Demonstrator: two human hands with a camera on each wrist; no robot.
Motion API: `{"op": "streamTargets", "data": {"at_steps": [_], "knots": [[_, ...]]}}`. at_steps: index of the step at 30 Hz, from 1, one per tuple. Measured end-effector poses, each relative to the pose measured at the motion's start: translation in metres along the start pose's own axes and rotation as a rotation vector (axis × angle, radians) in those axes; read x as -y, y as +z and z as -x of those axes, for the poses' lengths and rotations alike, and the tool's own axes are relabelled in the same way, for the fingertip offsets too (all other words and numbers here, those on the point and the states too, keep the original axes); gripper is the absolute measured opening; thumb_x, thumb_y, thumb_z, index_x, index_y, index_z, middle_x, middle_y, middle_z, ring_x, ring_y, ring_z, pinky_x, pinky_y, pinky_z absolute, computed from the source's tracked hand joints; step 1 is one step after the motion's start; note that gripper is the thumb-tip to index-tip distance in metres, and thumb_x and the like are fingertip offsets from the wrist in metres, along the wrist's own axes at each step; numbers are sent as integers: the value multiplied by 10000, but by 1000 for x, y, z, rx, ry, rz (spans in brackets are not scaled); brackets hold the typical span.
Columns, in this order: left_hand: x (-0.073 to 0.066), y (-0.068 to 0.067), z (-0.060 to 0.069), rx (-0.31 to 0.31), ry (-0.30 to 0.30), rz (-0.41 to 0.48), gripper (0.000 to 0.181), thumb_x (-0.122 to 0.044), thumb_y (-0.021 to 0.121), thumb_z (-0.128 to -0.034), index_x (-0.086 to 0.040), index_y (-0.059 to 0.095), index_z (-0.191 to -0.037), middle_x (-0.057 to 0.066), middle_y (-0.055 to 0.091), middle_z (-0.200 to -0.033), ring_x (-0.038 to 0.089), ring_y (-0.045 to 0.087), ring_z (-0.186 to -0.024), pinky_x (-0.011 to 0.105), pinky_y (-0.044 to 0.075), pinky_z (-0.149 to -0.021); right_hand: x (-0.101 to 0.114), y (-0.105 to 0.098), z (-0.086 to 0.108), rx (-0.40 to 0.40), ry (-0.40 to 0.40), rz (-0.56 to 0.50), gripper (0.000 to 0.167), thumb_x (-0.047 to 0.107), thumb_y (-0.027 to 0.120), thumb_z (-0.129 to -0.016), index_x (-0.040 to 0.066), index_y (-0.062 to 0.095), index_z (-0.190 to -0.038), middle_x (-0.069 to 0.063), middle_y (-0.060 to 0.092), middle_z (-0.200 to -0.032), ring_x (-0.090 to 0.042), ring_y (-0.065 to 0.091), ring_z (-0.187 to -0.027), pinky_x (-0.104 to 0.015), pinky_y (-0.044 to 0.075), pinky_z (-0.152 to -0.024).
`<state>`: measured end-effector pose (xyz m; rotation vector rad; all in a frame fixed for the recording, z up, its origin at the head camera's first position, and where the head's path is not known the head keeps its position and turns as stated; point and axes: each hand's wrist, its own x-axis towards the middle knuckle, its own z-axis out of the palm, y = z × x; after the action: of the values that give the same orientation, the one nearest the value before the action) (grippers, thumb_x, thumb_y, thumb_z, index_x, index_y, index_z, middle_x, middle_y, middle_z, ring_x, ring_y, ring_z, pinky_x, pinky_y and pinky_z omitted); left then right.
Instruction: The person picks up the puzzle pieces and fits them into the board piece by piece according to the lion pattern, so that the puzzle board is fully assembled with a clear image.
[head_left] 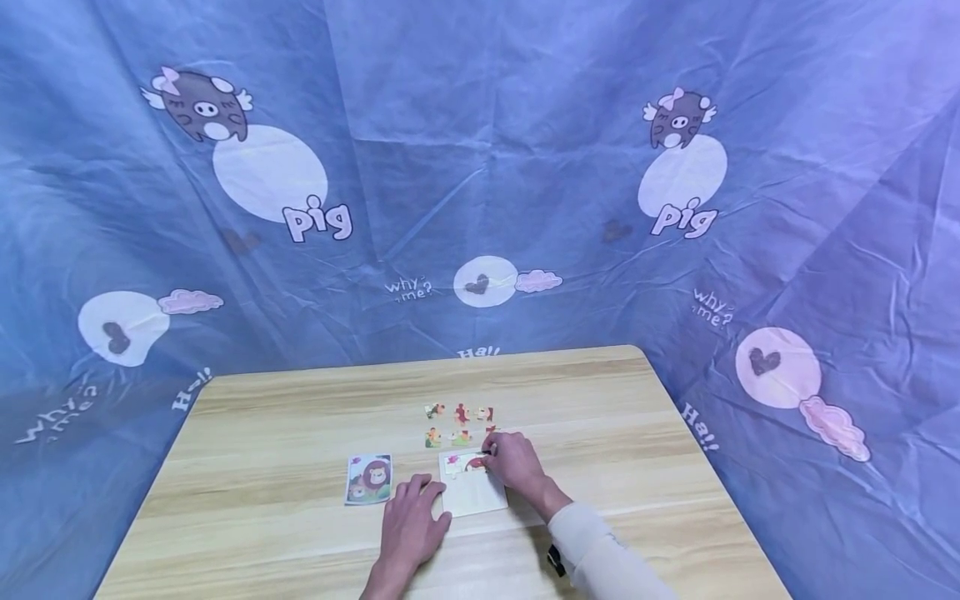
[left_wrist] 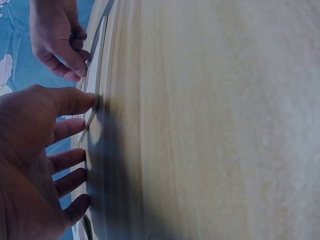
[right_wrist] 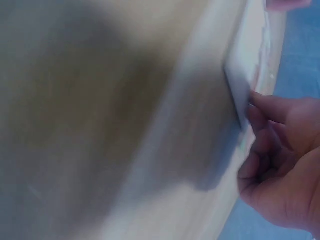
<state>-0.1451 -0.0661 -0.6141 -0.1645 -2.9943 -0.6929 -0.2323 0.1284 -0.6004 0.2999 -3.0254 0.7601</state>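
Two hands work over one pale puzzle board [head_left: 474, 493], which lies on one wood-grain table [head_left: 285, 433]; five loose puzzle pieces [head_left: 462, 413] show plainly just beyond it, three in the far row and two in the nearer, and a red scrap of what looks like a sixth is partly hidden by the right hand [head_left: 517, 461]; one picture card [head_left: 368, 479] with lions lies to the left of the board, apart from it; coloured pieces sit along the board's far edge, their exact number covered by fingers, while its nearer part is bare; the left hand [head_left: 411, 521] is loosely spread at the board's left side, grasping nothing; the right has bent fingers at the far right corner, and whether a piece is between them I cannot tell; only the head view shows the card whole and two printed pigs on the blue cloth [head_left: 480, 183]; the left wrist view adds the left thumb touching the board's edge; the right wrist view shows the right thumb and forefinger close together at the board's rim.
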Motion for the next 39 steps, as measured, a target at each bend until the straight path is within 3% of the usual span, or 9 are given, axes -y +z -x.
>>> {"op": "streamTargets", "data": {"at_steps": [5,8,12,16,29,35,39], "knots": [[0,-2,0,8,-7,5,377,-329,704,-759,-198,688,-1112,53,588,-1239,282,541,-1086,474,464,-816,-1,3,6,-73,-34,32,163,329,791,-768,190,723,-819,84,627,-704,-53,538,-625,-207,425,-534],[0,-3,0,10,-6,9,377,-325,703,-759,-198,688,-1114,56,589,-1245,286,541,-1094,477,465,-825,-7,3,9,-53,-38,32,249,396,776,-776,181,734,-895,82,564,-757,-54,492,-665,-208,427,-578],[-1,-3,1,4,2,10,380,-317,703,-758,-194,686,-1117,64,592,-1245,287,543,-1087,479,467,-824,-16,3,17,9,-34,24,337,375,767,-763,173,725,-1030,74,554,-870,-63,495,-743,-239,465,-672],[-2,-3,1,-11,7,5,377,-309,704,-756,-187,688,-1112,68,596,-1234,291,545,-1076,487,469,-812,-21,2,20,22,-64,-1,364,312,770,-742,182,718,-1078,62,587,-933,-77,539,-798,-272,499,-728],[0,-3,0,5,-3,10,372,-315,696,-764,-202,686,-1118,56,589,-1249,282,540,-1095,484,468,-823,-21,3,21,-28,-102,-11,331,306,765,-770,192,718,-1078,75,585,-908,-62,539,-774,-249,488,-701],[1,-4,-1,12,-1,10,381,-322,698,-761,-200,685,-1122,56,588,-1248,277,541,-1087,484,470,-823,-14,-1,15,-32,-81,-27,384,393,744,-812,176,696,-1126,37,573,-888,-55,485,-723,-219,453,-642],[2,-5,-1,12,2,11,377,-321,701,-758,-200,687,-1115,54,590,-1243,275,541,-1081,476,469,-814,-9,-4,7,-36,-85,-20,410,356,748,-807,179,673,-1169,20,595,-948,-68,515,-760,-251,489,-694]]}}
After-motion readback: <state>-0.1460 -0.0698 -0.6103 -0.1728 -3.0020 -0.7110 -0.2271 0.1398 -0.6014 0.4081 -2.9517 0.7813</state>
